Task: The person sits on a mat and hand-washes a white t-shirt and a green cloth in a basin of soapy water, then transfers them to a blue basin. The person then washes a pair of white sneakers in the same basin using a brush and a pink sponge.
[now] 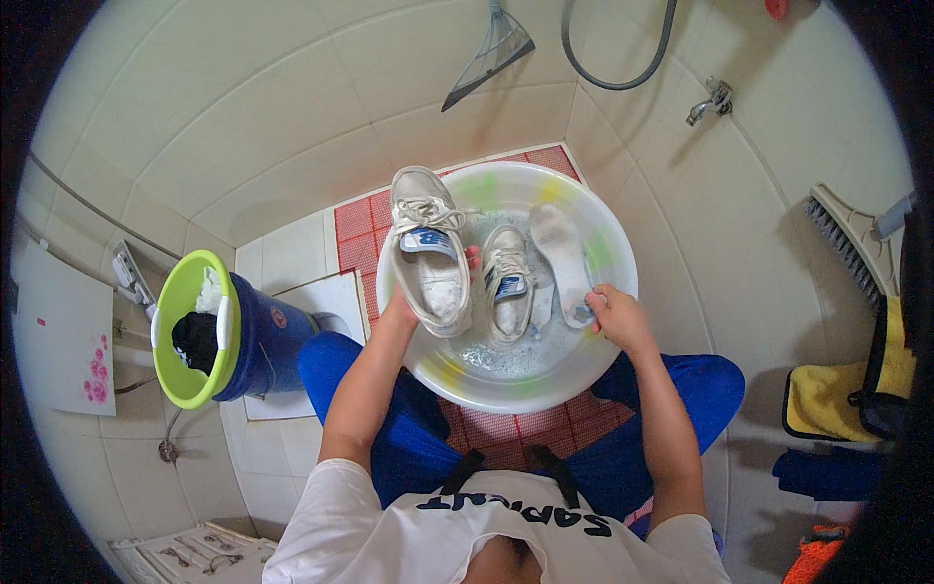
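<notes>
A white lace-up sneaker (pixel 430 270) with a blue tongue label is held by my left hand (pixel 408 308), which reaches under it over the left rim of a white plastic basin (pixel 619 350). My right hand (pixel 619 315) pinches the heel end of a pale insole (pixel 562 255) at the basin's right side. Between them a second white sneaker (pixel 508 285) lies in the soapy water, toe pointing away from me. Beside that shoe, partly covered, is another pale flat piece (pixel 541 299), perhaps an insole. Foam floats around the shoes.
The basin stands on red matting (pixel 354 226) between my knees. At left, a lime-green basin (pixel 162 328) holding black and white cloth sits on a blue bucket (pixel 255 336), near a squat toilet (pixel 339 292). A tap (pixel 711 104), brush (pixel 850 241) and yellow cloth (pixel 828 401) are at right.
</notes>
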### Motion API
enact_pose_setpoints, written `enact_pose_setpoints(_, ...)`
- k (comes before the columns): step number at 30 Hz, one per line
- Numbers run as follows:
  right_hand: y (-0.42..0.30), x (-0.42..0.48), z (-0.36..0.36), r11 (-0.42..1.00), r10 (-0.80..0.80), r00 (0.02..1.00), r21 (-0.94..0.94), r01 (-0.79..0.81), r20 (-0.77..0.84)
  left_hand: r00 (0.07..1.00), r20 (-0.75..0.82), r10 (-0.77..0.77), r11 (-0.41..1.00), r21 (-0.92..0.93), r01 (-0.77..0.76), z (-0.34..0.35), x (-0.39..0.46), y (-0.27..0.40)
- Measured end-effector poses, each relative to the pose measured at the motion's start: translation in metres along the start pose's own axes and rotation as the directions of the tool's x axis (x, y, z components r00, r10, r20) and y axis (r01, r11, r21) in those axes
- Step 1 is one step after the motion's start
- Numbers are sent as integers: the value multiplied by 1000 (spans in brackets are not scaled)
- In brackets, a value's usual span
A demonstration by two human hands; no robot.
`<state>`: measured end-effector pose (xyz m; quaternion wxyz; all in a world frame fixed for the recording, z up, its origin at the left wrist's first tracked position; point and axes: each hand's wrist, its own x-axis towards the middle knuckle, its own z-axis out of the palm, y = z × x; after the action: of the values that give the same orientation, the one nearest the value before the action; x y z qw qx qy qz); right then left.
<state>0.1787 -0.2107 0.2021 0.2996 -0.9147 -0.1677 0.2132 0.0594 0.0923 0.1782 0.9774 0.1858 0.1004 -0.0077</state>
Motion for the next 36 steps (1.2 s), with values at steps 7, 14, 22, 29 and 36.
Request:
enact_pose_setpoints(7, 5, 1, 11, 991, -94, 995, -98, 95, 17, 999, 11, -37, 993, 109, 36, -1, 9, -6)
enact_pose_setpoints(14, 2, 2, 17, 979, -162, 986, -120, 166, 40, 996, 90, -5, 960, 281, -20, -9, 12, -12)
enact_pose_setpoints(22, -1, 0, 17, 973, -182, 981, -130, 189, 68, 998, 31, -55, 972, 230, 47, -26, 19, -15)
enact_pose_setpoints(29, -2, -1, 18, 961, -206, 975, -171, 217, 78, 961, 232, -151, 986, 101, 130, -24, 26, -16)
enact_pose_setpoints(36, -1, -1, 20, 963, -195, 977, -172, 208, 89, 969, 240, -62, 962, 272, -5, 1, 11, -20)
